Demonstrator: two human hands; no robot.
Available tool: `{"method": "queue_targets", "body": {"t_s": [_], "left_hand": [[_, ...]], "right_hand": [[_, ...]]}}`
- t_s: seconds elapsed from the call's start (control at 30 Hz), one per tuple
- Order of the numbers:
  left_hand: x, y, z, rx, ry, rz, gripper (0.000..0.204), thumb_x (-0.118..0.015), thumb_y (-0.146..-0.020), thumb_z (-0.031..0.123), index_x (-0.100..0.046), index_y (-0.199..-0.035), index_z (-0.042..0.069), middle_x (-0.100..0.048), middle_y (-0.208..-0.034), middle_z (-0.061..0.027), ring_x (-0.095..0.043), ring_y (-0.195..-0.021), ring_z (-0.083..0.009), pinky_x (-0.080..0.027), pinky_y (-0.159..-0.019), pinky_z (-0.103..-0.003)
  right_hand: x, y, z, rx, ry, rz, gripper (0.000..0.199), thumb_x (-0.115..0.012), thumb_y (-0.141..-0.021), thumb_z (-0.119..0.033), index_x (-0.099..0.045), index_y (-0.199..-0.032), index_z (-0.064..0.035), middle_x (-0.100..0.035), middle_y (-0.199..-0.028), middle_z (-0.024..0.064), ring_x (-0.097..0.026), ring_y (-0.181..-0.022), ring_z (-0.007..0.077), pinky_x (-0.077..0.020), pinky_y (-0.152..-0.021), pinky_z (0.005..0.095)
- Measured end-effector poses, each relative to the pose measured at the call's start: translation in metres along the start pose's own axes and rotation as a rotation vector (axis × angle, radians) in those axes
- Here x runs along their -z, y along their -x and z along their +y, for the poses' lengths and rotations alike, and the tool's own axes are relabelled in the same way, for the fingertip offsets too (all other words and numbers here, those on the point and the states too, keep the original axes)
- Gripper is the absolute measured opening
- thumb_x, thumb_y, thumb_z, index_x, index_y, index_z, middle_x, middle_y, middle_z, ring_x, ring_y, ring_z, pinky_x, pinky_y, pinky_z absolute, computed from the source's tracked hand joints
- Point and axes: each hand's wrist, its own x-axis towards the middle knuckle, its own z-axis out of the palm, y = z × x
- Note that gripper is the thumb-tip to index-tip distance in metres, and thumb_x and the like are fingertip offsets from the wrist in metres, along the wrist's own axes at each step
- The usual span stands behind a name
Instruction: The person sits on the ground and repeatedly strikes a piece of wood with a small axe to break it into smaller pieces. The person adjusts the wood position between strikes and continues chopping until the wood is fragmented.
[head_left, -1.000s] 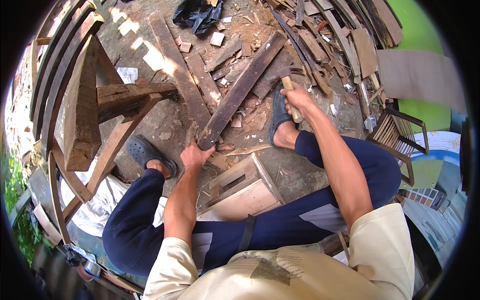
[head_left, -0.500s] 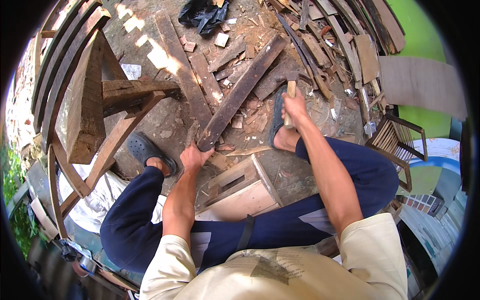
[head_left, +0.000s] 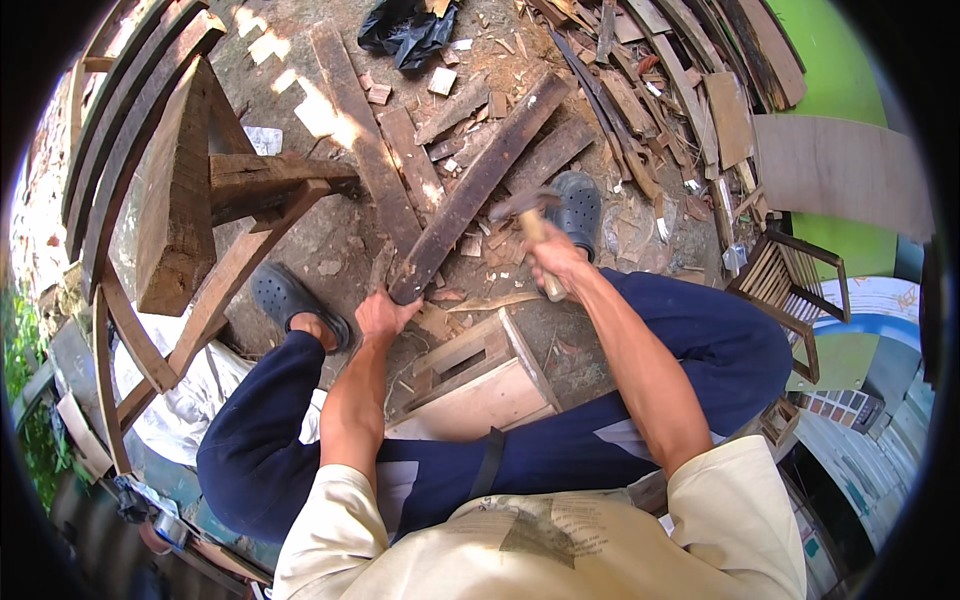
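A long dark wooden plank (head_left: 478, 190) lies slantwise on the ground, running from my left hand up to the right. My left hand (head_left: 380, 315) is closed around its near end. In my right hand (head_left: 560, 258) is a claw hammer (head_left: 533, 226), gripped by its pale wooden handle. Motion blurs the hammer's head, which is close to the plank's right side; whether it touches anything I cannot tell. A smaller board (head_left: 552, 155) lies beside the plank's far half, partly behind the hammer.
Wood scraps and other boards (head_left: 365, 150) litter the ground. A wooden frame (head_left: 175, 200) rises at left. Between my legs sits a slotted wooden box (head_left: 480, 375). Stacked strips (head_left: 690, 80) and a small slatted rack (head_left: 795, 285) stand right; a black plastic bag (head_left: 405, 35) lies far off.
My right hand has moved left and nearer to me with the hammer, its head swinging toward the plank. My right foot has shifted slightly. The left hand keeps its place on the plank.
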Motion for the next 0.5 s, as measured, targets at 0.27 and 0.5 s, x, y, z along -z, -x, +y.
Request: {"method": "queue_targets", "body": {"t_s": [0.27,0.5], "left_hand": [[0.008,0.003,-0.006,-0.027,-0.023,-0.038,0.087,-0.074,-0.063,0.068,-0.064,-0.112,-0.003,-0.072,-0.092,-0.0241,-0.07,-0.092,-0.0373,-0.055,-0.082,-0.045],[0.0,0.0,0.003,-0.023,0.044,0.008,0.086,-0.074,-0.063,0.069,-0.065,-0.109,-0.004,-0.072,-0.094,-0.0244,-0.07,-0.093,-0.0374,-0.055,-0.083,-0.046]], "right_hand": [[0.015,0.003,-0.009,0.049,-0.118,0.203,0.031,-0.053,-0.096,-0.008,-0.045,-0.126,-0.0081,-0.046,-0.07,0.002,-0.044,-0.048,0.0103,-0.0404,-0.037,0.0248],[-0.064,0.039,0.034,-0.365,0.263,-0.634,0.068,-0.061,-0.096,-0.019,-0.028,-0.155,-0.0161,-0.054,-0.078,0.0053,-0.049,-0.052,0.012,-0.0439,-0.041,0.0271]]}}
